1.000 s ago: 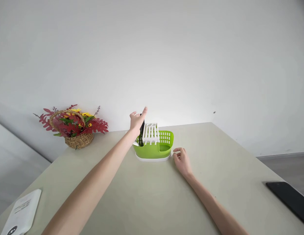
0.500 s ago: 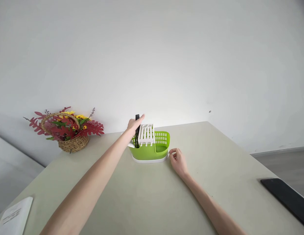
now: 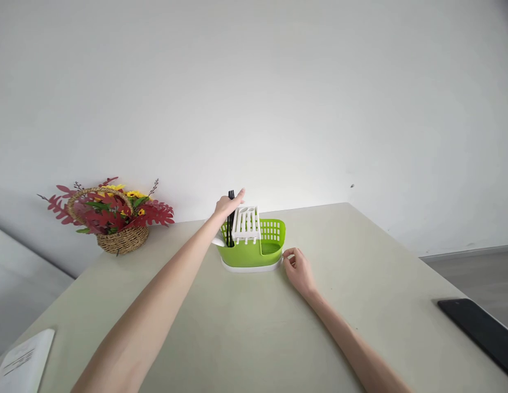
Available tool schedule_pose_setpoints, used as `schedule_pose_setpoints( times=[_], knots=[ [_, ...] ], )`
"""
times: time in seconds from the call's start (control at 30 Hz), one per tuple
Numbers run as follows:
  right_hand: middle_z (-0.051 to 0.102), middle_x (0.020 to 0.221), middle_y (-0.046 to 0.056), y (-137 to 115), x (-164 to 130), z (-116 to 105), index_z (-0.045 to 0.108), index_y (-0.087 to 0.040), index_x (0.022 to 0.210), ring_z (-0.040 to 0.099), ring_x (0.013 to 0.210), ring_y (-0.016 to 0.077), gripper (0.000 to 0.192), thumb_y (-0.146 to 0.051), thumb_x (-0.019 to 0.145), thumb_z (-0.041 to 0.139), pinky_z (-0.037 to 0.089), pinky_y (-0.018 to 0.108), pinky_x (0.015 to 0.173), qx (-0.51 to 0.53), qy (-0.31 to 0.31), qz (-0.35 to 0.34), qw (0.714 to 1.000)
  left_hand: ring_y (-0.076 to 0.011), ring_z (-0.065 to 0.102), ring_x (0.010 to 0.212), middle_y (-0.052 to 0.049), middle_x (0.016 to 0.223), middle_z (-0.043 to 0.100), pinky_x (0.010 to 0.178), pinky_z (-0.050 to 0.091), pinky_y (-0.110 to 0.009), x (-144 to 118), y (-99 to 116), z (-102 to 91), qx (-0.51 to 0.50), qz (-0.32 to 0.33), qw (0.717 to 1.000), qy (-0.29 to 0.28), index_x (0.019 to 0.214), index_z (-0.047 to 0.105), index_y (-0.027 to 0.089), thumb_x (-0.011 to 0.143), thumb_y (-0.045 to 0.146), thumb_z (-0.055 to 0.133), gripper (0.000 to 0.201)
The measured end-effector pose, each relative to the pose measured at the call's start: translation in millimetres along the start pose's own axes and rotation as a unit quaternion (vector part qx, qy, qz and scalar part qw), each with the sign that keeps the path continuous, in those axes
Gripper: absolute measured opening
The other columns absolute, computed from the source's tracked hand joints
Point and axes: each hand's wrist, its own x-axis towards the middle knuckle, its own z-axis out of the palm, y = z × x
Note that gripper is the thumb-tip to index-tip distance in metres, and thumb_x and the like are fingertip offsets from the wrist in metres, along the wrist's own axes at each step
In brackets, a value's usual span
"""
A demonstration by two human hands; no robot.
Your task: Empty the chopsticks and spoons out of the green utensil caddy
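A green plastic cutlery holder with a white slotted top rack and a white base tray stands upright near the wall. Several black chopsticks rise from its left side. Low on that side, a white piece, perhaps a spoon, sticks out. My left hand reaches over the back left, beside the chopsticks' upper ends. Its thumb is stretched up to the right; the other fingers are hidden. At the holder's right end, my right hand has curled fingers, closed at the base tray's edge.
A wicker basket of red leaves and yellow flowers sits at the back left. One white flat item with printing lies at the front left. On the right edge is a black phone. The wall borders the table's far side.
My left hand has shifted very slightly to the right, and the whole view has shifted a little too. The right hand stays at the holder's end.
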Motion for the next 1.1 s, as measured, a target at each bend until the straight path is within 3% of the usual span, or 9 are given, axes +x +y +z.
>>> schedule_pose_setpoints(
  times=[0.1,0.27,0.57,0.73,0.87,0.97,1.1],
  knots=[
    [0.068,0.096,0.003,1.4,0.5,0.7,0.058,-0.025,0.09,0.06,0.066,0.0173,0.014,-0.034,0.084,0.05,0.047,0.031,0.065,-0.004,0.0,-0.001,1.0,-0.0391,0.066,0.123,-0.016,0.104,0.082,0.112,0.043,-0.043,-3.6,3.3,1.8,0.092,0.016,0.994,-0.058,0.071,0.079,0.02,0.084,0.077,0.064,0.06],
    [0.068,0.096,0.004,3.8,0.4,0.9,0.059,-0.025,0.091,0.06,0.066,0.0174,0.014,-0.035,0.085,0.05,0.047,0.031,0.063,-0.012,0.001,-0.001,1.0,-0.0347,0.067,0.125,-0.01,0.111,0.082,0.113,0.043,-0.037,-6.1,8.3,0.2,0.169,0.048,0.979,-0.105,0.077,0.084,0.02,0.095,0.076,0.041,0.072],
    [0.068,0.096,0.002,6.8,0.8,1.4,0.059,-0.025,0.091,0.062,0.067,0.0173,0.014,-0.034,0.085,0.049,0.048,0.031,0.067,-0.022,-0.009,-0.005,1.0,-0.0307,0.066,0.131,-0.011,0.118,0.08,0.124,0.034,-0.038,1.3,10.7,-28.7,0.144,0.08,0.98,-0.111,0.09,0.086,0.019,0.101,0.073,0.029,0.079],
    [0.068,0.095,0.002,7.3,1.0,1.6,0.058,-0.025,0.091,0.062,0.066,0.0173,0.014,-0.034,0.085,0.049,0.048,0.031,0.066,-0.025,-0.013,-0.008,1.0,-0.0334,0.065,0.132,-0.018,0.117,0.079,0.126,0.031,-0.044,17.1,11.1,-58.2,-0.002,0.094,0.991,-0.099,0.084,0.084,0.015,0.099,0.069,0.038,0.072],
    [0.07,0.096,0.003,7.5,0.6,1.5,0.058,-0.025,0.092,0.063,0.066,0.0175,0.014,-0.033,0.085,0.049,0.048,0.031,0.065,-0.026,-0.015,-0.008,1.0,-0.0314,0.065,0.133,-0.019,0.113,0.08,0.123,0.037,-0.045,22.2,14.2,-87.9,-0.149,0.119,0.975,-0.117,0.076,0.078,0.014,0.095,0.041,0.045,0.047],
    [0.07,0.096,0.002,7.9,0.5,1.6,0.058,-0.026,0.091,0.063,0.066,0.0176,0.014,-0.033,0.085,0.049,0.048,0.031,0.065,-0.027,-0.017,-0.01,0.999,-0.0308,0.071,0.123,-0.018,0.104,0.082,0.115,0.048,-0.046,21.8,13.5,-112.5,-0.272,0.115,0.953,-0.062,0.062,0.066,0.018,0.086,0.028,0.047,0.032],
    [0.069,0.097,0.003,7.8,0.6,1.5,0.058,-0.026,0.09,0.063,0.067,0.0177,0.014,-0.034,0.085,0.049,0.048,0.032,0.066,-0.029,-0.019,-0.013,0.999,-0.0288,0.076,0.113,-0.013,0.107,0.081,0.1,0.059,-0.043,23.6,1.2,-150.2,-0.414,0.114,0.903,0.019,0.058,0.045,0.022,0.082,0.025,0.049,0.024]
  ],
)
